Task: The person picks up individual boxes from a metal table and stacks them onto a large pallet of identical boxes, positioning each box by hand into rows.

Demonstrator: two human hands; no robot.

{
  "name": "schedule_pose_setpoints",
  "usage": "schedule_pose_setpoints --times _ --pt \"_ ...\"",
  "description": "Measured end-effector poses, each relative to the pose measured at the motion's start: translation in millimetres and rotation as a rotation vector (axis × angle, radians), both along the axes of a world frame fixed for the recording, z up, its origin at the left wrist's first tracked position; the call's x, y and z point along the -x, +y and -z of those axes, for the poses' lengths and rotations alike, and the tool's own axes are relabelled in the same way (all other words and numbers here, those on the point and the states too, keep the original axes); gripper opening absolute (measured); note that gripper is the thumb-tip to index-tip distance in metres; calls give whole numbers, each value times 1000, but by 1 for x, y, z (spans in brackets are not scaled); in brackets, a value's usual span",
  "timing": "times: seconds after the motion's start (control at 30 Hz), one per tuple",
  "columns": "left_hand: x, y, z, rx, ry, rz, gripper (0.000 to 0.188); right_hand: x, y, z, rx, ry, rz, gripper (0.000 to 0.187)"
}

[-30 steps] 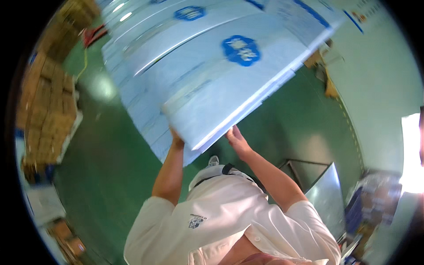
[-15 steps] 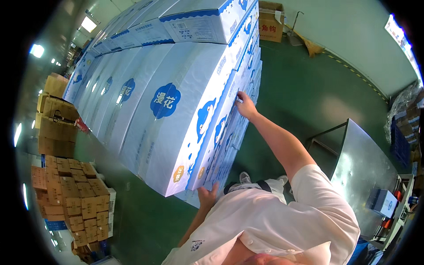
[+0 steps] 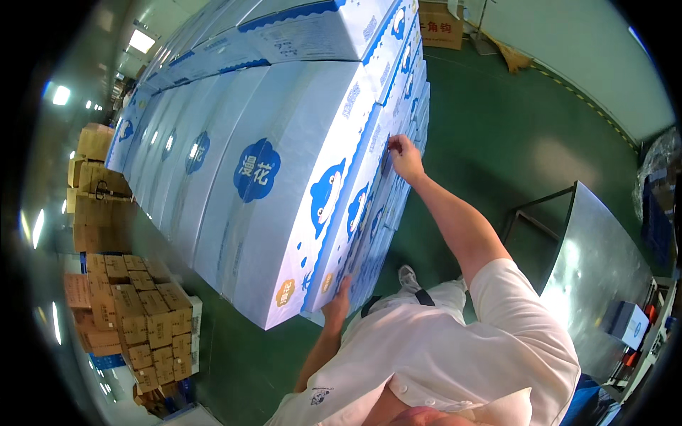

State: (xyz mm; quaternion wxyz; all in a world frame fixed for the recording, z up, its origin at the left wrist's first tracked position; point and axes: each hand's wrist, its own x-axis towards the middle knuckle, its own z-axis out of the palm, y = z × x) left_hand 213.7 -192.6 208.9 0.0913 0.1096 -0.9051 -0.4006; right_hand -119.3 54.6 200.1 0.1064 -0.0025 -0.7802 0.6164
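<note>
Boxes point(image 3: 284, 99), blue and white, piled from upper left to middle of the frame, tops shut, insides hidden. Right hand point(image 3: 406, 160) just right of middle, fingers half curled at box sides; left hand point(image 3: 337, 305) below middle, fingers partly hidden beside low boxes. Cannot tell about any hold. Brown boxes point(image 3: 150, 323) at lower left.

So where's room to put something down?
The metal tabletop is bare beside the small blue-and-white box. Green floor lies free between the stacked cartons and the wall. Brown cartons crowd the far left.
</note>
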Motion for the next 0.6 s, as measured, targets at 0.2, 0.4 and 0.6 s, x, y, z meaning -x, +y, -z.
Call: schedule_pose_setpoints --times 0.2,0.4,0.6 --pt "-4 -5 -1 110 51 45 34 2 1 2 -25 15 20 18" --pt "1 -13 -12 201 72 92 34 6 6 5 14 20 16 19" --pt "-3 -30 -15 191 25 104 39 -4 -9 -3 -30 -15 -48 28"
